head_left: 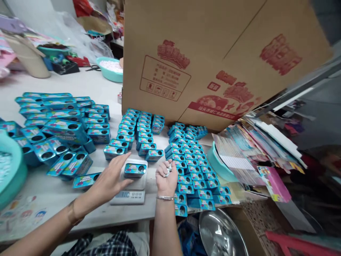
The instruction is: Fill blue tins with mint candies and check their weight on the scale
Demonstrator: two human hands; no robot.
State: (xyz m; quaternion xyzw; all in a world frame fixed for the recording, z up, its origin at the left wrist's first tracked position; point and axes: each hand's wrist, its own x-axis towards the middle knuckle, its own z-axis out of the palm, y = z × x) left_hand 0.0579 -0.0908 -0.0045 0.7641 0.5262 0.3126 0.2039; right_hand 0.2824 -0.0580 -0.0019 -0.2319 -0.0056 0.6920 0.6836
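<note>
A small blue box (135, 169) with a round hole in its top stands on a digital scale (128, 197). My left hand (113, 175) is beside the box, fingers stretched out and thumb apart, holding nothing; I cannot tell if it touches the box or scale. To the right, my right hand (167, 175) is palm up with its fingers curled over several small whitish pieces (168, 169). What the pieces are is too small to make out. Rows of similar blue boxes (190, 156) stand just right of that hand, and more boxes (145, 137) are lined up behind the scale.
A big cardboard carton (202, 85) walls off the back. Blue boxes (64, 128) are heaped at left, near a turquoise basin (16, 170). Another turquoise bowl (110, 73) holds white pieces. Printed sheets (247, 142) lie at right, and a metal bowl (222, 231) is below the table edge.
</note>
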